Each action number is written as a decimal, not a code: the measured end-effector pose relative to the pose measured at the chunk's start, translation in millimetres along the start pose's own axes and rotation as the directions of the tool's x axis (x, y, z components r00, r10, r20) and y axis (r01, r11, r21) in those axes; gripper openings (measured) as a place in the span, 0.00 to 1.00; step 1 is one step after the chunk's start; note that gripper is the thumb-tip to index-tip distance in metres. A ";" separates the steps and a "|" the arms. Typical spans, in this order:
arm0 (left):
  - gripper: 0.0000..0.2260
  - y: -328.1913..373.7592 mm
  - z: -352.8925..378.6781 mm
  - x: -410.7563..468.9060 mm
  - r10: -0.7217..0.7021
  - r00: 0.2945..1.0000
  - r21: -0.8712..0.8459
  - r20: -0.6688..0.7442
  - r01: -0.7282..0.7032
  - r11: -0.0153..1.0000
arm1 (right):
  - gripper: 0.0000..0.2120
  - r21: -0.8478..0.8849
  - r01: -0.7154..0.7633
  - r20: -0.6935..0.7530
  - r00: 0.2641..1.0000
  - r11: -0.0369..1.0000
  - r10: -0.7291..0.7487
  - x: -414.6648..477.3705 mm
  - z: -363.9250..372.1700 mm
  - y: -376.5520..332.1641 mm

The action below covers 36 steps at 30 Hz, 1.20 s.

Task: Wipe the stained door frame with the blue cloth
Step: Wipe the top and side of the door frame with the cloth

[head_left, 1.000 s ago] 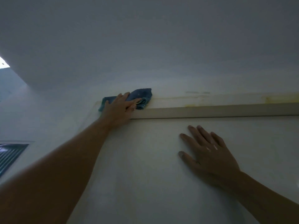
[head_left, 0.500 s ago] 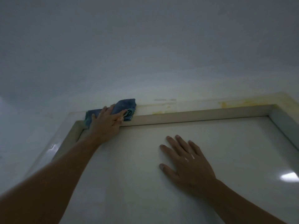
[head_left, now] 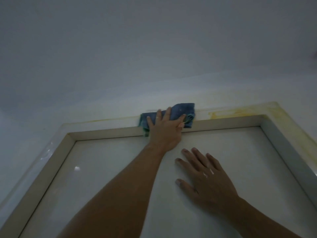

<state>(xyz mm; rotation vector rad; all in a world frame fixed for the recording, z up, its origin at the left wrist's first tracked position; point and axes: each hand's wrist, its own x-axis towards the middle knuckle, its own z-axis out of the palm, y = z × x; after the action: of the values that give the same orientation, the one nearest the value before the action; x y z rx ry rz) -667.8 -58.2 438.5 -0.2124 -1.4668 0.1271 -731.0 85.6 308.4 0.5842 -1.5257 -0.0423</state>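
Note:
The blue cloth [head_left: 182,109], folded with a green edge, lies on the top rail of the beige door frame [head_left: 106,132], a little right of its middle. My left hand [head_left: 164,133] covers the cloth's lower half, fingers spread over it, thumb and forefinger pinching a fold at its right end. Yellow stains [head_left: 236,112] streak the frame's upper edge right of the cloth and run round the top right corner; a thin yellow line shows to the left. My right hand [head_left: 205,179] rests flat with spread fingers on the white door [head_left: 111,169], just below the left hand.
White wall [head_left: 154,57] fills the space above the frame. The frame's left upright [head_left: 42,172] and right upright [head_left: 289,160] slant down on either side of the door. Glossy reflections show on the left trim.
My left hand has slid the cloth rightward along the top rail, from the left corner to past the middle. The right hand stays flat on the door.

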 end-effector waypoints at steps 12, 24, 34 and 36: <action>0.18 -68.0 -13.8 -3.3 0.048 0.999 0.038 -0.009 -0.048 0.998 | 0.32 -0.043 -0.024 0.013 1.000 0.999 0.024 -0.8 0.0 -0.3; 0.19 -182.2 -37.0 -34.2 -0.195 0.981 0.038 -0.013 0.196 0.980 | 0.32 -0.051 -0.033 -0.001 0.999 0.998 0.033 -0.3 -1.5 -1.6; 0.18 -85.3 -5.9 -6.7 -0.037 0.997 0.011 -0.062 0.038 0.999 | 0.31 -0.004 -0.020 0.018 1.000 1.000 0.020 -11.1 -3.0 10.9; 0.19 -69.7 -3.7 -3.4 -0.034 0.998 0.015 -0.057 0.035 0.999 | 0.32 -0.019 -0.017 0.034 0.999 1.000 0.018 -14.5 -6.9 20.5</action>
<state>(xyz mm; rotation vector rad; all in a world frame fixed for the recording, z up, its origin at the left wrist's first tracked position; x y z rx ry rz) -667.5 -127.1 450.2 -0.1764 -1.4118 0.1037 -732.3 111.1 303.2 0.5578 -1.5622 -0.0537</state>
